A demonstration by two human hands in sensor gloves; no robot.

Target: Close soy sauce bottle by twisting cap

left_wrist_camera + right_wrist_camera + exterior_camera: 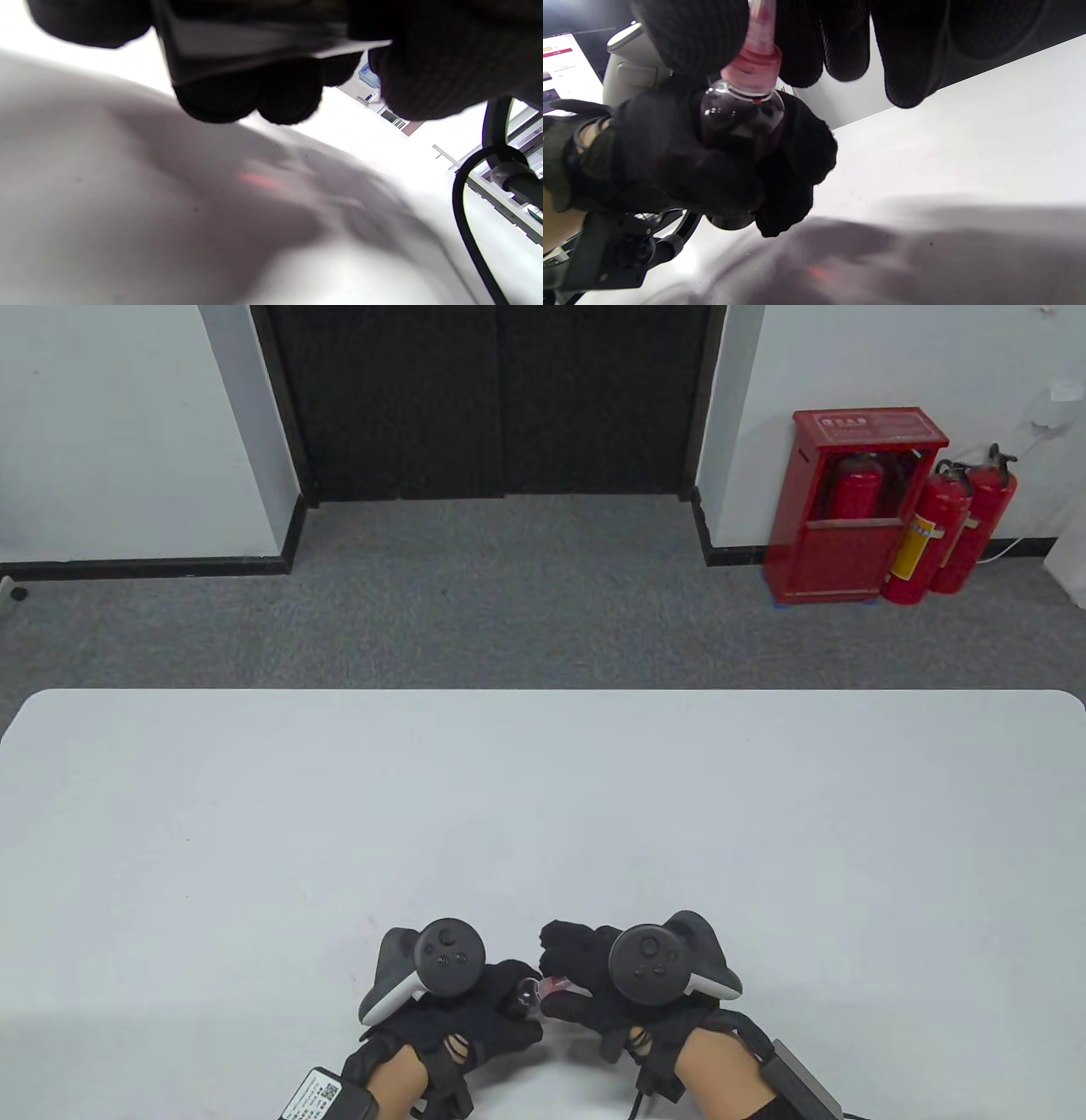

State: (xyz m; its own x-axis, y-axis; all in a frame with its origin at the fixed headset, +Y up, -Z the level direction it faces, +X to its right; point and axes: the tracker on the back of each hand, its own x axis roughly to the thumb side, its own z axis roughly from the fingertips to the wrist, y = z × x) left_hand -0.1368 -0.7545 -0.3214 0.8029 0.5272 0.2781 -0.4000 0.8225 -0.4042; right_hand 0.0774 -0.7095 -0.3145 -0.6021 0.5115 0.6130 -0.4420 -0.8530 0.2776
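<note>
At the near edge of the wide white bench (543, 814), the left hand (458, 1018) in its black sensor glove is wrapped around the small clear plastic soy sauce bottle (740, 127), which is filled with dark liquid. The bottle is held above the bench surface, lying roughly sideways in the table view with its neck pointing to the right. In the right wrist view the left hand's fingers (712, 186) curl fully round the rounded body, and only the bottle's shoulder and a bit of its base show between them. A grey and white tracker (428, 967) sits strapped on the back of this hand.

Just to the right, the translucent red tapered cap (757, 63) sits on the bottle's neck. The right hand (594, 976), also gloved in black, pinches this cap between thumb and fingers; the remaining fingers (912, 55) hang loose beside it, touching nothing. Whether the cap is fully seated cannot be told. A second dark grey tracker (666, 959) rides on the back of the right hand.

On the grey carpet beyond the bench, at the far right, stand a red metal extinguisher cabinet (857, 509) and two red fire extinguishers (950, 526) beside it.
</note>
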